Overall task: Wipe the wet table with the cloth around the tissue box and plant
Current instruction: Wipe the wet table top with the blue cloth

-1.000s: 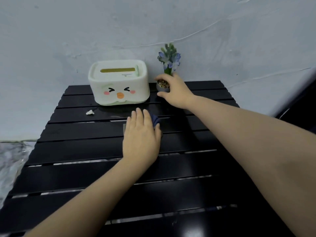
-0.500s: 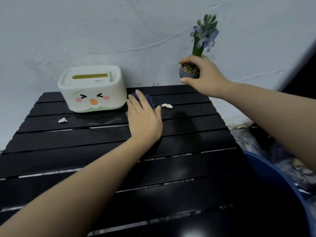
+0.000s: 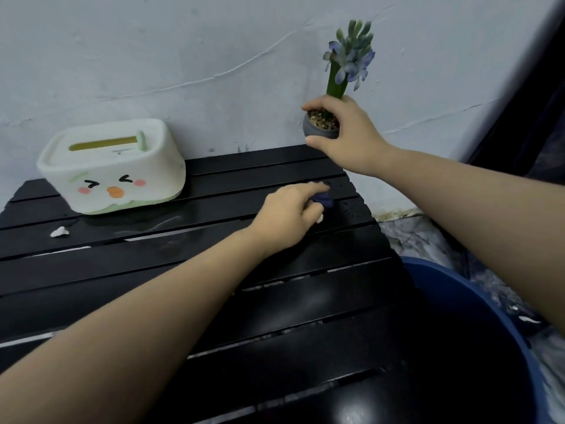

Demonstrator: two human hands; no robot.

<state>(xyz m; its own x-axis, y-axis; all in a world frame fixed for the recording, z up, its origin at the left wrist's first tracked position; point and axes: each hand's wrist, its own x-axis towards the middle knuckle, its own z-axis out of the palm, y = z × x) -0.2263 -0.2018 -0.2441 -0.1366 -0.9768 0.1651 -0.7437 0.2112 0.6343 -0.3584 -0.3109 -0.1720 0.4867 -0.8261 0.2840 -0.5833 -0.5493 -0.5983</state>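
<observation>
A black slatted table (image 3: pixel 214 276) fills the view, its back slats wet and glossy. My right hand (image 3: pixel 348 136) grips a small grey pot with a blue-flowered plant (image 3: pixel 321 130) and holds it in the air above the table's back right corner. My left hand (image 3: pixel 290 212) presses a dark blue cloth (image 3: pixel 324 199) onto the slats below the lifted pot; only a corner of the cloth shows past my fingers. A white tissue box (image 3: pixel 113 169) with a cartoon face stands at the back left.
A white scrap (image 3: pixel 59 231) lies on the table left of the box front, and another white bit (image 3: pixel 320 218) peeks from under my left hand. A blue basin (image 3: pixel 477 301) stands at the table's right edge. A pale wall rises right behind the table.
My right hand lifted the plant off the table and keeps it raised. My left hand slid the cloth from the middle to the back right, where the pot stood.
</observation>
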